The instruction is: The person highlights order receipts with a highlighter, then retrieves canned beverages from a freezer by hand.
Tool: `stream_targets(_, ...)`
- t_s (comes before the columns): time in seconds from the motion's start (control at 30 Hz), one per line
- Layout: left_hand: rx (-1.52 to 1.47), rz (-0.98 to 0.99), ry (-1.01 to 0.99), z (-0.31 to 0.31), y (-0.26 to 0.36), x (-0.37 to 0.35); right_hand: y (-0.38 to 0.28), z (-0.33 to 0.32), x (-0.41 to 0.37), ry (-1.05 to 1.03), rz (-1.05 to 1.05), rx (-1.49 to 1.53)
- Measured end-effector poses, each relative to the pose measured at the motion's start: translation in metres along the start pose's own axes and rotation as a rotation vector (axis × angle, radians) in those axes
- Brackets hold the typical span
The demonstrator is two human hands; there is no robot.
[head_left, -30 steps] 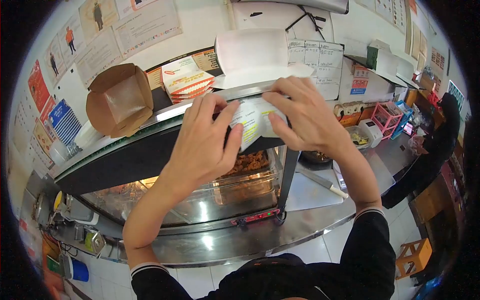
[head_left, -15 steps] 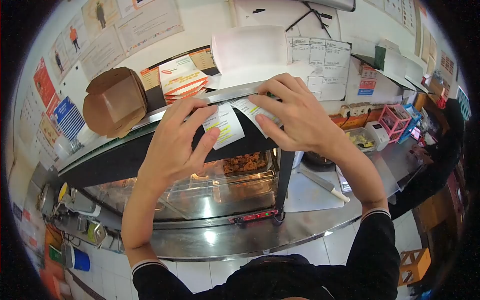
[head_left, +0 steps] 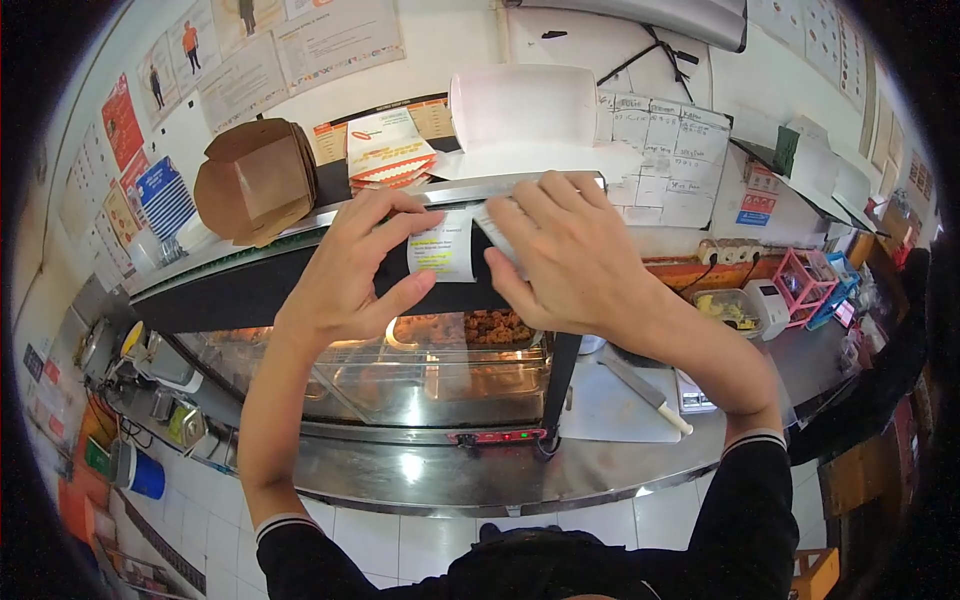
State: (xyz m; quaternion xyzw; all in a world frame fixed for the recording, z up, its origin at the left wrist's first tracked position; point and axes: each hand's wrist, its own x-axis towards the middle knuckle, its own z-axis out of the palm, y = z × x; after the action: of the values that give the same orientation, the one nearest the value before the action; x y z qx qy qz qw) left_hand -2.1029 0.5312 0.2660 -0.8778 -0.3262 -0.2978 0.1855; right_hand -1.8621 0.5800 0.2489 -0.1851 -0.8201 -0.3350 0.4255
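A printed paper receipt (head_left: 441,246) with yellow highlighting lies against the black upper front of a heated display case (head_left: 320,262). My left hand (head_left: 345,265) is at its left edge, thumb and forefinger apart and touching the paper, without closing round it. Just to the right, my right hand (head_left: 560,255) has its fingers bent over a second receipt (head_left: 497,232), which slants and is mostly covered by the hand. The right fingertips are partly hidden and slightly blurred. Behind the glass, trays hold browned fried food (head_left: 497,327).
On the case top stand an open brown carton (head_left: 250,190), a stack of printed paper sleeves (head_left: 388,145) and a white open box (head_left: 523,108). A knife (head_left: 645,392) rests on a white cutting board (head_left: 610,410) at right, near a scale (head_left: 692,393). Another person's dark sleeve (head_left: 850,410) shows at far right.
The view has shifted, with the scene appearing further right. The left receipt now looks straighter. My right hand has turned and moved over the second receipt, covering more of it.
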Motion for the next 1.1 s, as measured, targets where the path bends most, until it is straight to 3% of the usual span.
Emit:
stream_targets(0.2, -0.005, -0.142, -0.003, 0.002, 0.011, 0.005, 0.003, -0.007, 0.000, -0.113, 0.068, 0.045)
stream_targets(0.3, 0.160, -0.173, -0.053, -0.001, 0.019, 0.002, -0.008, -0.010, 0.000, -0.099, 0.091, 0.017)
stream_targets(0.33, 0.149, -0.171, -0.057, 0.002, 0.020, -0.003, -0.011, -0.019, 0.000, -0.158, 0.191, 0.050)
stream_targets(0.4, 0.005, -0.142, 0.282, 0.009, 0.020, -0.020, -0.016, -0.030, -0.006, -0.226, 0.297, 0.076)
stream_targets(0.47, -0.065, -0.167, 0.505, 0.007, 0.032, -0.044, -0.025, -0.044, -0.024, 0.061, 0.454, 0.128)
stream_targets(0.57, -0.065, -0.150, 0.810, 0.059, 0.044, -0.127, -0.075, -0.064, -0.085, 0.189, 0.699, 0.158)
stream_targets(0.6, -0.630, -0.039, 1.179, 0.097, 0.062, -0.130, -0.105, -0.062, -0.116, 0.233, 0.832, 0.228)
stream_targets(0.63, -0.935, 0.050, 1.283, 0.120, 0.082, -0.130, -0.142, -0.055, -0.148, 0.225, 1.046, 0.251)
stream_targets(0.67, -0.868, 0.065, 1.003, 0.144, 0.087, -0.156, -0.184, -0.054, -0.180, 0.079, 1.398, 0.252)
stream_targets(0.7, -1.007, -0.004, 0.903, 0.167, 0.109, -0.158, -0.226, -0.052, -0.214, -0.137, 1.558, 0.237)
stream_targets(0.73, -1.117, -0.169, 0.366, 0.163, 0.122, -0.171, -0.274, -0.058, -0.253, -0.466, 1.665, 0.301)
stream_targets(0.77, -1.287, -0.296, -0.051, 0.175, 0.141, -0.182, -0.353, -0.057, -0.324, -0.898, 1.555, 0.034)
stream_targets(0.83, -1.204, 0.111, -0.359, 0.227, 0.172, -0.255, -0.485, -0.092, -0.332, -1.934, 1.635, 0.130)
stream_targets(0.87, -1.016, 0.483, -0.761, 0.211, 0.171, -0.272, -0.529, -0.109, -0.308, -1.959, 1.909, 0.347)
stream_targets(0.9, -0.756, 0.867, -1.124, 0.193, 0.168, -0.289, -0.592, -0.125, -0.297, -1.637, 2.201, 0.276)
stream_targets(0.93, -0.760, 0.923, -1.145, 0.180, 0.179, -0.310, -0.651, -0.138, -0.289, -1.265, 2.451, 0.185)
stream_targets(1.0, -0.929, 0.980, -1.615, 0.163, 0.207, -0.358, -0.733, -0.152, -0.263, -1.031, 2.555, 0.068)
stream_targets(1.03, -0.898, 1.084, -1.634, 0.158, 0.214, -0.377, -0.779, -0.151, -0.245, -0.849, 2.600, -0.058)
stream_targets(1.07, -1.072, 1.088, -1.614, 0.156, 0.225, -0.400, -0.806, -0.150, -0.227, -0.855, 2.566, -0.240)
stream_targets(1.1, -1.254, 1.121, -1.614, 0.153, 0.244, -0.429, -0.845, -0.137, -0.218, -0.686, 2.495, -0.528)
